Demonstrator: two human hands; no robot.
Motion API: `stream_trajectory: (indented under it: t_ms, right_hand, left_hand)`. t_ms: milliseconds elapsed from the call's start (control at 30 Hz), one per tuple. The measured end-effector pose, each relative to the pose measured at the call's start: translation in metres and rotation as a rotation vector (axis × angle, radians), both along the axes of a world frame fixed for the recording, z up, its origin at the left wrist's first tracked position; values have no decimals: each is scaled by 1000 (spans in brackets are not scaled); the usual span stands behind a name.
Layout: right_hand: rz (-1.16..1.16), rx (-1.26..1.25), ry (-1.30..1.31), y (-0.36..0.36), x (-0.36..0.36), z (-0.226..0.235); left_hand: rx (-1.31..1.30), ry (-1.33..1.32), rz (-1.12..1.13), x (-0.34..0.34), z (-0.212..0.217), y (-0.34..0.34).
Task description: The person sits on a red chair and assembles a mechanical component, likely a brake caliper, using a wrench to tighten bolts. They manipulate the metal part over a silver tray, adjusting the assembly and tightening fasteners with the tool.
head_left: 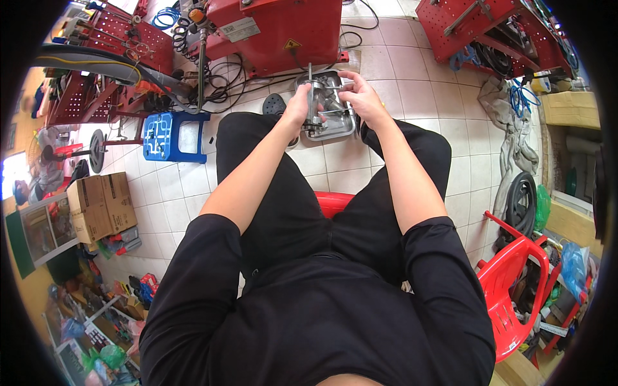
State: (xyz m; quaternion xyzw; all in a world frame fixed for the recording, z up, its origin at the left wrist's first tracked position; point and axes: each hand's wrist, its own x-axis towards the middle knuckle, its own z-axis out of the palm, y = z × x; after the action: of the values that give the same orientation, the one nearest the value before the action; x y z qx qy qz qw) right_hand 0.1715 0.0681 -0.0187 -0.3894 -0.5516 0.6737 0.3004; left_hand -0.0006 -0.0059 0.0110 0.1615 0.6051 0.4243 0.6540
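My left hand (298, 108) is closed around a grey metal assembly (313, 106) with an upright rod at its top; its exact kind is too small to tell. My right hand (365, 101) has its fingers bent at the end of a thin metal rod (331, 87) that reaches across toward the assembly. Whether the rod is joined to it, I cannot tell. Both hands are above a shallow metal tray (339, 133) on the floor between my feet. Metal pieces lie in the tray, partly hidden by the hands and the assembly.
Ahead stands a red machine (277, 38) with black cables (225, 80) along its base. A blue plastic stool (168, 137) is to the left, with cardboard boxes (102, 204) nearer. Red perforated racks (470, 29) stand far right. A red plastic chair (515, 289) is at near right.
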Motion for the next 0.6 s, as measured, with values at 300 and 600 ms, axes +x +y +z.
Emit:
stream_trajectory:
  t_ms: [300,600]
  right_hand:
    - [-37,-179,-84,0,0,7]
    - [7,-227,-115,3,0,4]
  left_hand:
    - [-4,23,-48,1,-3,0]
    - [-4,28,-32,1,-2,0]
